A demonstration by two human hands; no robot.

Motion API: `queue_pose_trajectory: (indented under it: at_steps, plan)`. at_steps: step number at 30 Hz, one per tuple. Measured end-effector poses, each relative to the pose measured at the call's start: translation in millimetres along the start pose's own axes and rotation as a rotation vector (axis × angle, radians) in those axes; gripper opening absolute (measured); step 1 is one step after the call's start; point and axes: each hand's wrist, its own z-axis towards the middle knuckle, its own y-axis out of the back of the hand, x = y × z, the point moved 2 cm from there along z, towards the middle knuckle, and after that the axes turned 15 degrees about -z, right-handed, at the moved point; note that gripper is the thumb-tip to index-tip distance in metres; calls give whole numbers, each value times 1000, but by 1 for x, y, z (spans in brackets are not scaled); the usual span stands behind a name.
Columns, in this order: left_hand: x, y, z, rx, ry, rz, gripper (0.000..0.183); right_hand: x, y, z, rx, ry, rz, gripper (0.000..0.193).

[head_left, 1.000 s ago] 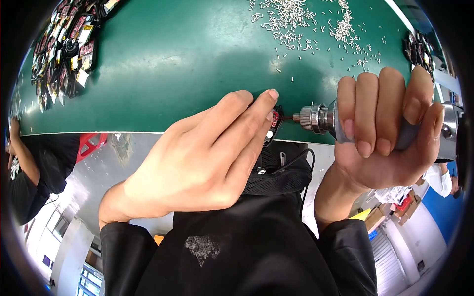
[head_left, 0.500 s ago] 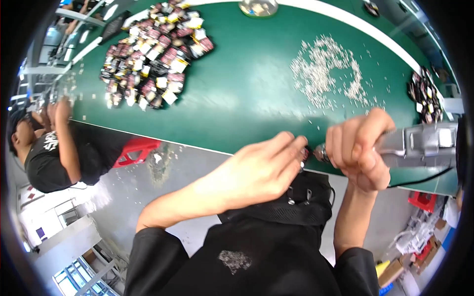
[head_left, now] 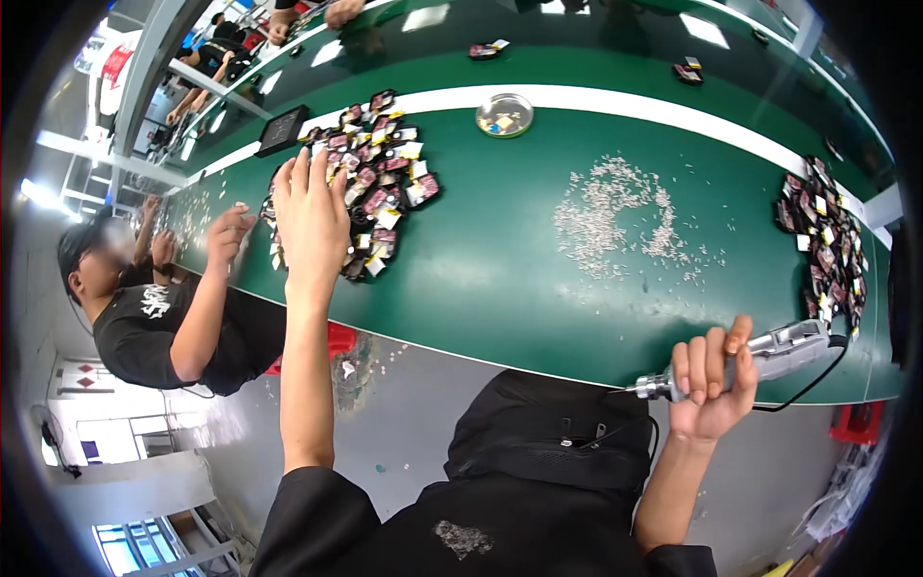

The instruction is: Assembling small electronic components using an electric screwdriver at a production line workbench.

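Right hand (head_left: 710,383) grips 1 metallic cylindrical electric screwdriver (head_left: 760,354) at the bench (head_left: 500,279) near edge, long axis horizontal, bit pointing left. Left hand (head_left: 310,216), fingers spread, rests on small flat parts pile (head_left: 370,188).

I am watching light glaring off the smooth, glossy green table (head_left: 500,279), where matt pale screws (head_left: 615,216) are lying scattered, a shiny metal dish (head_left: 505,114) is gleaming, and the electric screwdriver (head_left: 769,351) is showing bright brushed metal above matt black cloth (head_left: 538,481).
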Motion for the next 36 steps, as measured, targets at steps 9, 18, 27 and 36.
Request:
queue_pose_trajectory:
  at_steps: [9,18,27,36]
  plan:
    - [-174,-23,0,270,-240,-831,18,-5,13,-6,-69,-40,112,11]
    - [-181,-42,13,254,-302,-771,9,-2,20,-9,3,-44,186,9]
    - [-170,-41,21,294,-103,-856,9,-3,23,-8,53,-41,188,8]
    - [-162,-30,4,311,-240,-753,19,-2,17,-6,16,-57,162,12]
